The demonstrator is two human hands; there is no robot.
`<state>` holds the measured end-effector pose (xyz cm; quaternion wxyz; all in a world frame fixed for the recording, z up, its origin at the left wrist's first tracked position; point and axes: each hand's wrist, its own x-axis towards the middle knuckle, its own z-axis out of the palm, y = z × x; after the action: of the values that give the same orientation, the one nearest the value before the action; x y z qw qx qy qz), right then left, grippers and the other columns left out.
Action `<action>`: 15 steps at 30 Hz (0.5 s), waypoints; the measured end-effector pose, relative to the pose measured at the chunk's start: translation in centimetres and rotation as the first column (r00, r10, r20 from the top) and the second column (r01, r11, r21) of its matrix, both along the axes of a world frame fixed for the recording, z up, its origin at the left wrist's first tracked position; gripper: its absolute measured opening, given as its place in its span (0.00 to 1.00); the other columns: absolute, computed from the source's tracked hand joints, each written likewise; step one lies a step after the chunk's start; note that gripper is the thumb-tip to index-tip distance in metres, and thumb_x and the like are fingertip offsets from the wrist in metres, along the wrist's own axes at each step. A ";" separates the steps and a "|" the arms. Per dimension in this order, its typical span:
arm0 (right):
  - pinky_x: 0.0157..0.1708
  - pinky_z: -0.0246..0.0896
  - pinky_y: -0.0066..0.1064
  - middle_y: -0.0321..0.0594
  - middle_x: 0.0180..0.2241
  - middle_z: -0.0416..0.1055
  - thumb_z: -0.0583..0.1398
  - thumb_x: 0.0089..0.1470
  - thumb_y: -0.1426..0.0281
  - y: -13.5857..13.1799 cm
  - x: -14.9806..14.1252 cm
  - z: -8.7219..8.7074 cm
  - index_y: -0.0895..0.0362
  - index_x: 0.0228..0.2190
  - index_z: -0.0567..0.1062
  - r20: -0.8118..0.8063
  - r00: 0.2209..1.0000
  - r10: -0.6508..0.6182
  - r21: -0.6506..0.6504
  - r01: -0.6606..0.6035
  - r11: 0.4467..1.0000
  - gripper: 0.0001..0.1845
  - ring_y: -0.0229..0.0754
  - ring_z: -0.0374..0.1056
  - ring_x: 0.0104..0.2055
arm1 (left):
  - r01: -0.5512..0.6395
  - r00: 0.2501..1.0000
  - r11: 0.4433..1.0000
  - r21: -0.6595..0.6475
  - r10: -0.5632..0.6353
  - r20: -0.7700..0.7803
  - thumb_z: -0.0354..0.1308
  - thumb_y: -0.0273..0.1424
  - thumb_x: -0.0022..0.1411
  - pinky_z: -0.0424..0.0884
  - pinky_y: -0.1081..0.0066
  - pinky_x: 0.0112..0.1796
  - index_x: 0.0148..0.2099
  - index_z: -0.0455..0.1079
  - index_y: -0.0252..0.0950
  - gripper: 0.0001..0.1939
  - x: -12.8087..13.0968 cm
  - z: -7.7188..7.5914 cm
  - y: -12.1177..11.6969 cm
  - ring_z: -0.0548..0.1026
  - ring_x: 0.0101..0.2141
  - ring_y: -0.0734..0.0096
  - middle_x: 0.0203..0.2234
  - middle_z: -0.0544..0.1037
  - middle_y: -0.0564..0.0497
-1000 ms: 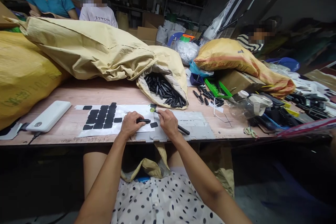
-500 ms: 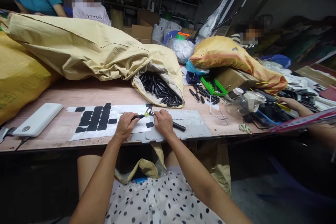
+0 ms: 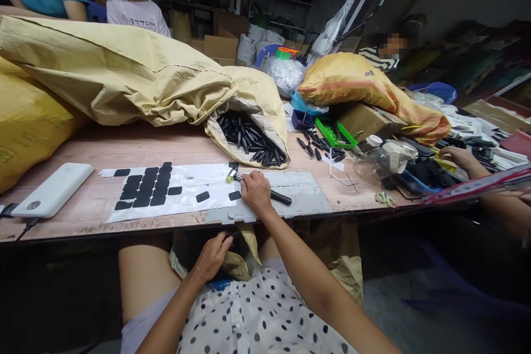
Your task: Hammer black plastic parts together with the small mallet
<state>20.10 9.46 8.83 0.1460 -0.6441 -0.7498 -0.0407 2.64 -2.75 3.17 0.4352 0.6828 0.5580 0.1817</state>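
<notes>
My right hand (image 3: 256,192) rests on the table edge, closed around a black-handled tool (image 3: 279,197) whose metal tip points left beside a small yellow-green piece (image 3: 228,178). My left hand (image 3: 212,255) is below the table at my lap, fingers curled at the mouth of a tan bag (image 3: 236,263); what it holds is hidden. On the table lies a white backing sheet (image 3: 186,192) with several black rectangular pads (image 3: 145,192); two loose pads (image 3: 202,196) lie near my right hand.
A large tan sack (image 3: 166,77) lies open, spilling black cylindrical parts (image 3: 249,141). A white power bank (image 3: 52,189) sits at left. Green tray (image 3: 336,134), plastic bottle (image 3: 384,159), and clutter fill the right. Other people sit behind; a co-worker's hand (image 3: 460,157) reaches in at right.
My left hand has left the table and dropped to the bag at my lap; the black part it held is gone from view. My right hand stays with the tool.
</notes>
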 end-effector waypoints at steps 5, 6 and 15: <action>0.41 0.56 0.35 0.46 0.41 0.71 0.56 0.65 0.68 0.0 -0.1 0.1 0.52 0.45 0.80 -0.004 1.000 0.001 0.003 -0.001 1.000 0.13 0.49 0.62 0.45 | -0.039 0.933 0.927 -0.373 -0.100 -0.345 0.46 0.42 0.69 0.72 0.62 0.48 0.37 0.77 0.37 0.21 0.0 -3.6 0.8 0.81 0.49 0.50 0.42 0.85 0.39; 0.41 0.56 0.35 0.46 0.41 0.71 0.56 0.65 0.68 0.0 -0.1 0.1 0.52 0.45 0.80 -0.005 1.000 -0.002 0.002 0.002 1.000 0.13 0.49 0.63 0.45 | -0.046 0.923 0.905 -0.423 -0.124 -0.365 0.48 0.42 0.69 0.73 0.63 0.48 0.40 0.79 0.36 0.21 0.1 -3.8 0.9 0.81 0.51 0.49 0.44 0.85 0.38; 0.41 0.57 0.35 0.46 0.43 0.72 0.55 0.66 0.68 -0.2 -0.3 0.8 0.52 0.45 0.79 -0.006 1.000 -0.008 -0.051 0.008 0.999 0.13 0.49 0.63 0.46 | 0.000 0.826 0.933 -0.361 -0.203 -0.526 0.49 0.41 0.69 0.72 0.60 0.50 0.51 0.78 0.33 0.23 0.3 0.9 0.8 0.78 0.55 0.45 0.51 0.82 0.33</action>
<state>19.77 9.27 9.67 0.1316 -0.6508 -0.7475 -0.0204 2.92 -1.99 4.05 0.3764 0.6479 0.6454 -0.1488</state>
